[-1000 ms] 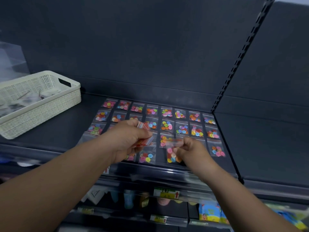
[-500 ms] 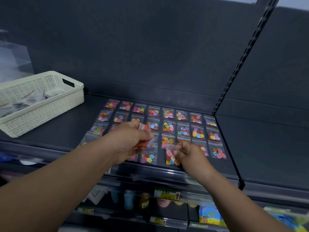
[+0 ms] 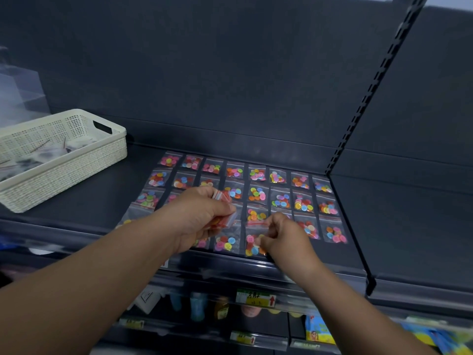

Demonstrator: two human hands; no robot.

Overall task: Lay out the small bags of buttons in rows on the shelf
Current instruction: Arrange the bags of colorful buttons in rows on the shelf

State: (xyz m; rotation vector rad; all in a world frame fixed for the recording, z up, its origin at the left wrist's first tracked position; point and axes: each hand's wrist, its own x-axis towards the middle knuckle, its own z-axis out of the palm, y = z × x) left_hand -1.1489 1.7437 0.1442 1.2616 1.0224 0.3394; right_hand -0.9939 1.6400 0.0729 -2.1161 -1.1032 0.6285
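Quick note on where you're at: compared with a second ago, your right hand (image 3: 284, 237) has dropped toward the front edge, and the bag (image 3: 252, 245) it pinches by the top corner between thumb and curled fingers now looks flat on the shelf (image 3: 102, 201), or very nearly. I can't tell whether it's fully down. It sits just beside the last bag in the front row (image 3: 225, 242) and directly in front of the one behind it, so the column lines up fine. Your left hand (image 3: 197, 216) hasn't really moved. It's hovering over the middle of the grid (image 3: 279, 198) with its fingers wrapped round the spare stack of bags (image 3: 226, 219), red zip strips poking out. My read is that this one's basically placed, so you just need to let go and slide the hand away without dragging it. Those bags look slippery, and a nudge could skew the neighbours. The three back rows look complete, though your hands hide a few spots. The front row looks about half filled, with bare shelf to the right of your hand. The white basket (image 3: 76, 162) off to the left has more stuff in it, too blurry to make out.
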